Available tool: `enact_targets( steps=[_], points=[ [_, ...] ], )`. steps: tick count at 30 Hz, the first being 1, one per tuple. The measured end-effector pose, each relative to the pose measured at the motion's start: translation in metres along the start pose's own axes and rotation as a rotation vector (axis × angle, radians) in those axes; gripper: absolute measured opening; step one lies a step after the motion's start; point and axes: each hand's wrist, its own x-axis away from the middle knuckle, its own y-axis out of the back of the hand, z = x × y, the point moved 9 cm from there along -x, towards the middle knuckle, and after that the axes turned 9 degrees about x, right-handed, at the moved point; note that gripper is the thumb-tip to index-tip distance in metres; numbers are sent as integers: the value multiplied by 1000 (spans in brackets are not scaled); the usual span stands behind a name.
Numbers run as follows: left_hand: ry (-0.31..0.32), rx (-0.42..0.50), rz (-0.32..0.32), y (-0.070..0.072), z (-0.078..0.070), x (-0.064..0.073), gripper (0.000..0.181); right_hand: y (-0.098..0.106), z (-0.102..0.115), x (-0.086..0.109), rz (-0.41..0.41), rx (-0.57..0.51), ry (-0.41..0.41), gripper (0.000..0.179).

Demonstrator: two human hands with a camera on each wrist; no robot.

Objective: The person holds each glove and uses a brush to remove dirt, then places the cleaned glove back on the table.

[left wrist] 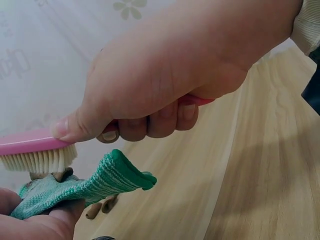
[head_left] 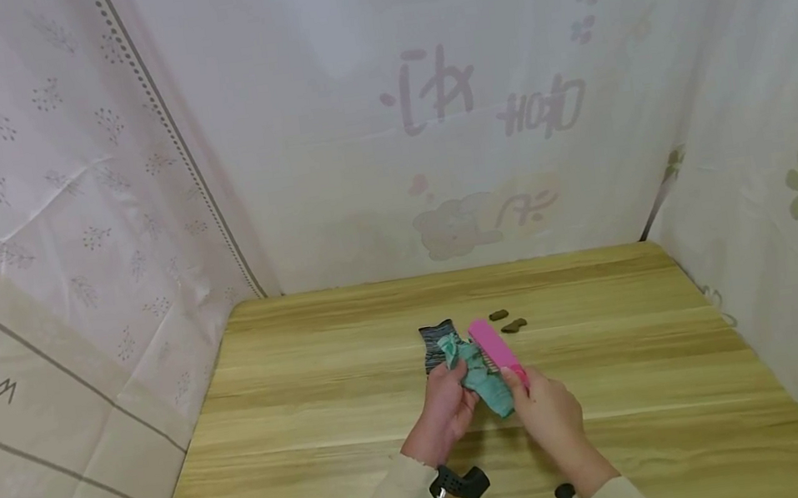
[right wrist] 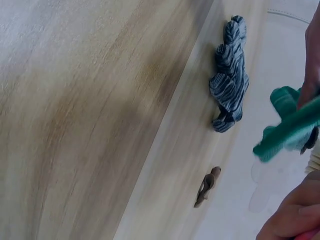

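Note:
My left hand holds a green knitted glove over the table, its thumb on top. My right hand grips the handle of a pink brush, fingers curled round it and thumb along its back. Pale bristles point down onto the glove, whose cuff sticks out past the left fingers in the left wrist view. Under the bristles, a dark brown bit shows on the glove. Only part of each hand appears in the right wrist view, at the right edge.
A grey-and-black striped knitted item lies bunched on the wooden table just beyond my left hand. Small brown curled pieces lie beyond the brush. Printed cloth hangs along the table's back and both sides.

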Motion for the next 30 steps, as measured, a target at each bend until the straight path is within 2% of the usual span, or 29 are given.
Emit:
enact_targets(
  steps=[7, 11, 19, 30],
  points=[
    [-1, -1, 9, 0, 0, -4, 34, 6, -8, -2, -20, -15, -20, 59],
    [4, -18, 34, -4, 1, -3, 37, 4, -7, -3, -2, -23, -16, 59],
    [5, -7, 41, -5, 1, -1, 40, 0, -10, -2, 5, -16, -23, 57],
    [6, -5, 41, -8, 3, 0, 36, 3, -13, -2, 5, -91, -36, 62]
  ],
)
